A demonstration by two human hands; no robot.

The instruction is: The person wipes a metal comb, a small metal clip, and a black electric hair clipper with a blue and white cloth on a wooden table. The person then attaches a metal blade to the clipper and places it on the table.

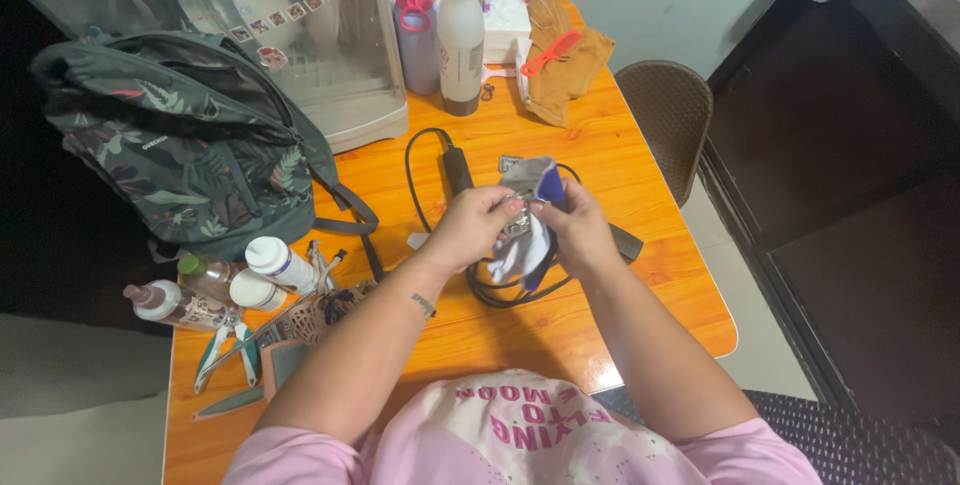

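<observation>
Head view: left hand [478, 223] and right hand [575, 230] are both closed on a corded hair clipper [520, 180] wrapped in a grey-and-blue cloth [527, 245], held above the orange surface [600, 135]. Judged rigid, moderately heavy, with an exposed metal blade at the top; grip the body, not the blade. Its black cable [425, 170] trails limply and may snag.
</observation>
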